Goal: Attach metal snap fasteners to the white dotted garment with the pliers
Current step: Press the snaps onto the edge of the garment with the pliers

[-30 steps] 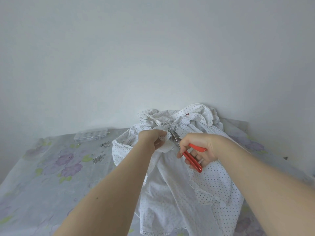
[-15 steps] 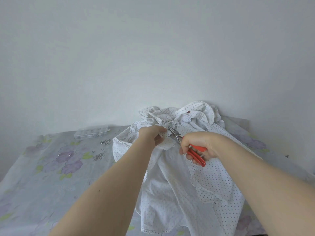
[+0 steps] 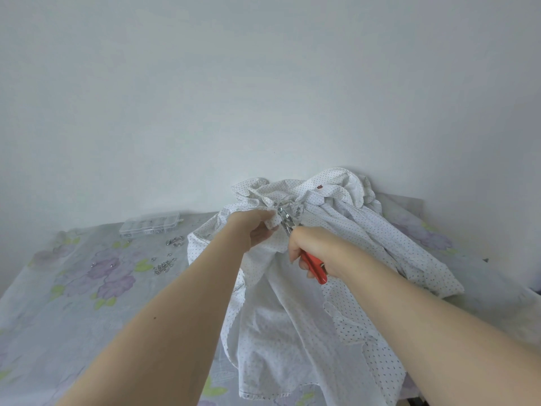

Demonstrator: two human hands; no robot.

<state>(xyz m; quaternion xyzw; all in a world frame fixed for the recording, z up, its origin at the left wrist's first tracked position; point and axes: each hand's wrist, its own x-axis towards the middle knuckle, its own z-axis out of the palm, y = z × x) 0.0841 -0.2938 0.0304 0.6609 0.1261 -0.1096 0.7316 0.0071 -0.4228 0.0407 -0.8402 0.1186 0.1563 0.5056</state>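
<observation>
The white dotted garment (image 3: 281, 323) lies crumpled on the table, bunched up against the back wall. My left hand (image 3: 253, 230) pinches a fold of its fabric near the top. My right hand (image 3: 314, 247) is closed around the red-handled pliers (image 3: 314, 266), the handles squeezed together. Their metal jaws (image 3: 284, 215) bite on the fold right next to my left fingers. Several loose metal snap fasteners (image 3: 164, 263) lie on the cloth to the left, with another small cluster of fasteners (image 3: 174, 241) further back.
A clear plastic compartment box (image 3: 150, 227) stands at the back left by the wall. A floral tablecloth (image 3: 73, 303) covers the table. The grey wall rises directly behind the garment. The table's right edge (image 3: 527, 291) drops off near the garment.
The red handles have closed together in my right hand, and the hand has turned so they point down. Both hands sit slightly higher in the view.
</observation>
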